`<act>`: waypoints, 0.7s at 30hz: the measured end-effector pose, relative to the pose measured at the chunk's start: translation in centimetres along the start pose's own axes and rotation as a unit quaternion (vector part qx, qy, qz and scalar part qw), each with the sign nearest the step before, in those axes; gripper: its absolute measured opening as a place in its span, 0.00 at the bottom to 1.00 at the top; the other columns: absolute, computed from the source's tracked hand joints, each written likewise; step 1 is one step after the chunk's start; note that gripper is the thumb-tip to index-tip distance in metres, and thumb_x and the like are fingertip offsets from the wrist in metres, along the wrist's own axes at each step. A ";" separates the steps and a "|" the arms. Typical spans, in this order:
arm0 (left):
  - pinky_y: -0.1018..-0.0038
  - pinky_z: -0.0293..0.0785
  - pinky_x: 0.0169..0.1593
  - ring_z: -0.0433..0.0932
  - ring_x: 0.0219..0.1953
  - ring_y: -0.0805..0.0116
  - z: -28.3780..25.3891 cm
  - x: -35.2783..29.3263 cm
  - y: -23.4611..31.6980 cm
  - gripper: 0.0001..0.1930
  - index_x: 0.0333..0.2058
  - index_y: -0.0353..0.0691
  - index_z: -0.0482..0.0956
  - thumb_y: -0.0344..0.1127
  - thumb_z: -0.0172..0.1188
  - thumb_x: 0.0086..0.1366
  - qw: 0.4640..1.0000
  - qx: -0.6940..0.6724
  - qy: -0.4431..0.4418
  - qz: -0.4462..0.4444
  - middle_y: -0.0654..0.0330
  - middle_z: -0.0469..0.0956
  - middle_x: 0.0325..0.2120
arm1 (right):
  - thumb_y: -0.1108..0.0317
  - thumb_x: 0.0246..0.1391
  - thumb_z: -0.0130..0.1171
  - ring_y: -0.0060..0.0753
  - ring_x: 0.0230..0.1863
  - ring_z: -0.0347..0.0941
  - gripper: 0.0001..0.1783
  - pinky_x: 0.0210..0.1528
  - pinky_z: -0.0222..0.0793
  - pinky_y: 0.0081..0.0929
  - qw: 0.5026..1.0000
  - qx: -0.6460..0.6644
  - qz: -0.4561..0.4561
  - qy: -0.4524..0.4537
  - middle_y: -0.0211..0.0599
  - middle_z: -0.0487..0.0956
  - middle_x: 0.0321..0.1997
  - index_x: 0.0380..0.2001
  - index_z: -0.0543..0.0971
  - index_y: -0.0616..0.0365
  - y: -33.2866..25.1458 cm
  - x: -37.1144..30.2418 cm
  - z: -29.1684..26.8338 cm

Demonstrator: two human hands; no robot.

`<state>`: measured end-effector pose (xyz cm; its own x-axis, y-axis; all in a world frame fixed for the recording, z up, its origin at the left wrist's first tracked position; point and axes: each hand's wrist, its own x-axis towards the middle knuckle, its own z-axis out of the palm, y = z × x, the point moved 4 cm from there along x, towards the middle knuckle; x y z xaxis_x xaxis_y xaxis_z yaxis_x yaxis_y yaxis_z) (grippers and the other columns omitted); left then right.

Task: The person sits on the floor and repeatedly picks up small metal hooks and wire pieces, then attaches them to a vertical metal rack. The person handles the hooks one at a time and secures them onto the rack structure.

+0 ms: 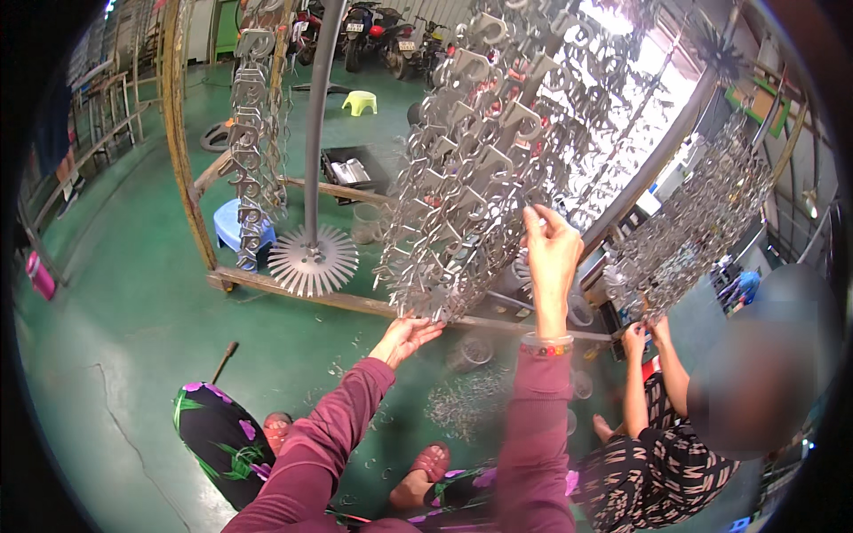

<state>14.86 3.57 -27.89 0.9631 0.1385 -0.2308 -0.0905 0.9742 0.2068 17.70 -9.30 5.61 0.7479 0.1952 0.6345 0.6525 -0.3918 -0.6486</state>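
In front of me hangs a dense column of grey metal pieces [471, 182], hook-shaped and plate-like, strung in chains. My left hand [409, 338] reaches under its lower end, palm up with fingers stretched out, touching the slotted metal disc [435, 305] at the bottom. Higher up, at the column's right side, my right hand [554, 250] has its thumb and fingertips pinched together against the pieces. Whatever sits between those fingertips is too small to make out.
A wooden frame rail [355, 302] runs below the column. Left of it stands a bare pole with a slotted disc [313, 259]. At right, a seated co-worker's hands [644, 333] touch another hanging cluster [693, 213]. Small metal pieces [466, 400] are heaped on the floor.
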 end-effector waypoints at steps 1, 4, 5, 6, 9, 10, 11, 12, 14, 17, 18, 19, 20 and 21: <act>0.46 0.68 0.54 0.68 0.52 0.36 0.1 0.1 -0.3 0.44 0.64 0.54 0.27 0.15 0.45 0.61 1.000 0.003 -0.004 0.000 0.33 0.65 0.50 | 0.63 0.52 0.58 0.33 0.18 0.74 0.16 0.26 0.67 0.30 0.998 -0.052 -0.021 -0.017 0.43 0.77 0.17 0.38 0.79 0.66 0.7 0.8 0.3; 0.47 0.68 0.55 0.69 0.52 0.37 0.2 0.3 -0.4 0.42 0.64 0.52 0.29 0.16 0.44 0.61 1.000 0.014 -0.022 0.012 0.35 0.66 0.49 | 0.64 0.53 0.58 0.28 0.16 0.73 0.16 0.24 0.66 0.27 0.993 -0.098 -0.036 -0.051 0.40 0.78 0.16 0.39 0.79 0.67 0.1 2.1 0.8; 0.47 0.68 0.55 0.69 0.52 0.37 0.4 0.0 -0.5 0.42 0.65 0.52 0.31 0.16 0.44 0.61 1.000 0.014 -0.015 0.007 0.38 0.65 0.50 | 0.65 0.54 0.57 0.22 0.14 0.70 0.15 0.18 0.63 0.23 0.994 -0.085 -0.045 -0.051 0.37 0.77 0.15 0.39 0.79 0.67 0.6 2.1 1.0; 0.47 0.68 0.54 0.69 0.52 0.37 0.1 0.3 -0.6 0.41 0.65 0.52 0.32 0.16 0.44 0.61 1.000 0.011 -0.026 0.005 0.39 0.65 0.50 | 0.66 0.55 0.57 0.17 0.11 0.67 0.14 0.13 0.60 0.19 0.995 -0.072 -0.054 -0.050 0.34 0.76 0.13 0.38 0.79 0.67 0.8 2.2 1.1; 0.47 0.68 0.54 0.68 0.52 0.37 -0.1 0.5 -1.1 0.37 0.64 0.50 0.40 0.16 0.43 0.61 1.000 0.011 -0.013 0.001 0.43 0.64 0.50 | 0.67 0.55 0.56 0.16 0.11 0.67 0.15 0.12 0.60 0.17 0.997 -0.030 -0.024 -0.070 0.35 0.76 0.14 0.38 0.78 0.71 1.5 2.3 1.3; 0.46 0.68 0.54 0.68 0.52 0.37 0.1 0.4 -1.1 0.36 0.64 0.49 0.42 0.16 0.43 0.61 1.000 0.007 -0.013 0.002 0.43 0.65 0.50 | 0.68 0.55 0.56 0.16 0.11 0.67 0.15 0.12 0.60 0.17 0.997 -0.012 -0.013 -0.076 0.35 0.76 0.15 0.38 0.77 0.72 1.6 2.2 1.4; 0.46 0.68 0.54 0.68 0.52 0.37 0.2 0.1 -1.1 0.34 0.63 0.48 0.44 0.16 0.43 0.61 1.000 0.006 -0.012 0.000 0.43 0.65 0.50 | 0.68 0.55 0.56 0.17 0.10 0.66 0.16 0.11 0.59 0.16 0.995 0.038 0.027 -0.092 0.35 0.77 0.15 0.39 0.76 0.74 0.6 1.6 1.2; 0.46 0.68 0.54 0.68 0.52 0.37 0.1 0.0 -1.1 0.33 0.62 0.47 0.46 0.16 0.43 0.61 1.000 0.004 -0.010 -0.002 0.43 0.65 0.49 | 0.68 0.55 0.56 0.16 0.10 0.65 0.16 0.11 0.59 0.17 0.993 0.061 0.036 -0.099 0.34 0.76 0.15 0.39 0.76 0.74 1.0 1.7 1.4; 0.46 0.68 0.54 0.68 0.53 0.37 -0.2 0.4 -1.0 0.30 0.60 0.45 0.49 0.15 0.43 0.61 1.000 0.014 -0.017 0.000 0.42 0.65 0.49 | 0.68 0.55 0.55 0.16 0.10 0.65 0.16 0.11 0.58 0.17 0.987 0.100 0.033 -0.122 0.34 0.75 0.14 0.40 0.75 0.74 1.8 2.2 1.6; 0.46 0.70 0.53 0.68 0.53 0.37 -0.4 0.6 -0.8 0.30 0.60 0.43 0.50 0.15 0.44 0.60 1.000 0.023 -0.004 0.002 0.42 0.66 0.48 | 0.68 0.56 0.55 0.17 0.10 0.65 0.15 0.10 0.58 0.17 0.984 0.128 0.030 -0.123 0.35 0.75 0.14 0.39 0.75 0.73 2.2 2.3 1.6; 0.47 0.70 0.53 0.68 0.52 0.38 0.4 -0.1 -0.9 0.30 0.59 0.42 0.50 0.15 0.45 0.60 0.999 0.031 0.017 0.009 0.42 0.66 0.48 | 0.68 0.56 0.55 0.17 0.10 0.66 0.15 0.10 0.58 0.17 0.985 0.116 0.030 -0.121 0.35 0.75 0.14 0.39 0.75 0.73 2.2 2.4 1.4; 0.47 0.71 0.52 0.69 0.52 0.39 1.0 -0.3 -1.1 0.29 0.59 0.41 0.50 0.15 0.45 0.60 0.998 0.039 0.037 0.017 0.41 0.66 0.48 | 0.68 0.55 0.56 0.18 0.10 0.66 0.15 0.10 0.59 0.17 0.987 0.103 0.029 -0.119 0.35 0.75 0.14 0.39 0.75 0.73 2.0 2.5 1.0; 0.48 0.72 0.52 0.70 0.51 0.40 1.9 0.2 -0.8 0.29 0.58 0.40 0.51 0.16 0.46 0.60 0.999 0.048 -0.016 0.021 0.42 0.66 0.48 | 0.68 0.55 0.56 0.18 0.10 0.66 0.15 0.10 0.59 0.17 0.988 0.093 0.029 -0.121 0.35 0.75 0.14 0.39 0.75 0.73 1.4 2.4 0.9; 0.49 0.72 0.52 0.70 0.51 0.41 1.8 0.7 0.0 0.28 0.57 0.39 0.52 0.16 0.47 0.59 0.997 0.053 -0.054 0.028 0.42 0.66 0.48 | 0.64 0.55 0.55 0.21 0.10 0.68 0.16 0.12 0.62 0.21 0.988 0.085 0.016 -0.128 0.35 0.76 0.15 0.39 0.76 0.70 1.8 2.7 1.0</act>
<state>15.96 3.35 -26.38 0.9794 0.1674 -0.1130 -0.1241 0.9403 0.3169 21.05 -8.55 5.72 0.7602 0.4144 0.5003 0.6234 -0.2487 -0.7413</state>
